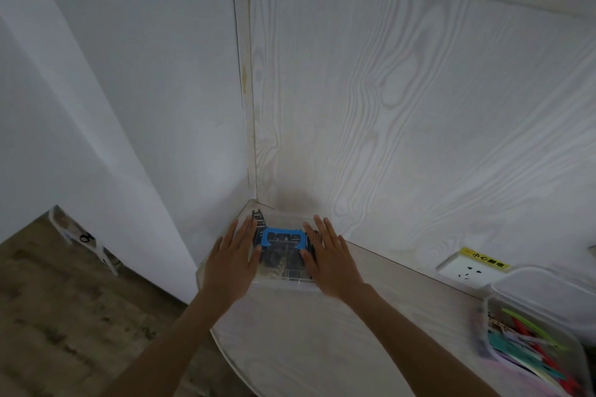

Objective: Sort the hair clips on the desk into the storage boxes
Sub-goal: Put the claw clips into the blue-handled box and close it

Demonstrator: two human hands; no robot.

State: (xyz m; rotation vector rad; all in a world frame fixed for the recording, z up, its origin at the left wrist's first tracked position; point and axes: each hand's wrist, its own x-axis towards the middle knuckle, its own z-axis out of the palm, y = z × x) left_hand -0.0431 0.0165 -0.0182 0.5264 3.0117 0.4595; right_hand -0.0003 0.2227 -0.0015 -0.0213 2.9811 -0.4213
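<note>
1. Clear plastic box (283, 284) sat at the far corner of the pale wood-grain surface (322, 348), close to where the two walls met.
2. Left hand (230, 263) lay flat on the left side of the box, fingers straight and slightly spread, grip holding nothing, just pressing or resting on top.
3. Right hand (332, 263) lay flat on the right side of the same box, fingers straight and slightly apart, thumb toward the middle; grip likewise wrapped around nothing.
4. Blue hair clip (283, 238) showed between the two hands, on or inside the box; could not tell which through the clear plastic.
5. Dark hair clips (280, 259) were piled inside the box under the blue one; one black toothed clip (258, 219) stuck up at the back left corner.
6. Second clear box (545, 332) stood at the right edge of the surface, well apart from the hands, lid off or ajar, not sure which.
7. Colourful hair clips (529, 351) in green, red, teal and pink filled that second box; blurred.
8. White wall socket (464, 271) with a yellow label sat on the wood-grain wall panel (419, 106) behind the second box.
9. Brown floor (64, 316) was visible at lower left.
</note>
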